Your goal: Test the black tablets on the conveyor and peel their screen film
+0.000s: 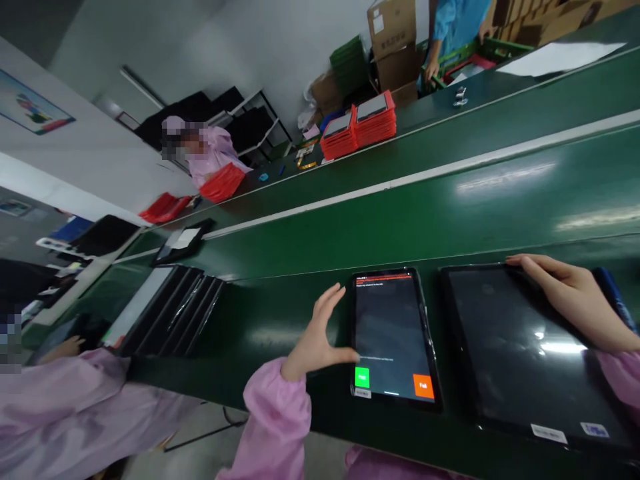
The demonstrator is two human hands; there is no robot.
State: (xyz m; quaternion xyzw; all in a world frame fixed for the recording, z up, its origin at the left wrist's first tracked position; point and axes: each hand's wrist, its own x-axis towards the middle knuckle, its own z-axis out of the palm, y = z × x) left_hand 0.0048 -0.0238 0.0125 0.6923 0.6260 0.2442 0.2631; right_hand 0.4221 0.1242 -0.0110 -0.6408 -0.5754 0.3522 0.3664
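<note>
A long green counter [280, 313] runs across a pale-walled room, with a second worktop [420, 150] behind it carrying red stacks [360, 127] and a sheet of white paper [560, 59]. Beyond that, one person in pink [215, 150] and another in blue [460, 20] stand, the latter's hands at a green crate [505, 50].

On the near counter lies a smaller tablet [393, 327], flat, its screen lit with red text at the top, a green square lower left and an orange one marked "Fail" lower right. The left hand [313, 343] is at its left edge, grip spread wide — thumb tip at the lower edge, fingers raised beside the upper part.

Just to the right lies a larger dark tablet [520, 360]. The right hand [580, 297] rests over its upper right part, fingertips at the top edge; whether that grip pinches cannot be told. Left along the counter lean several black tablets [170, 313], near a co-worker's pink sleeve [65, 393].
</note>
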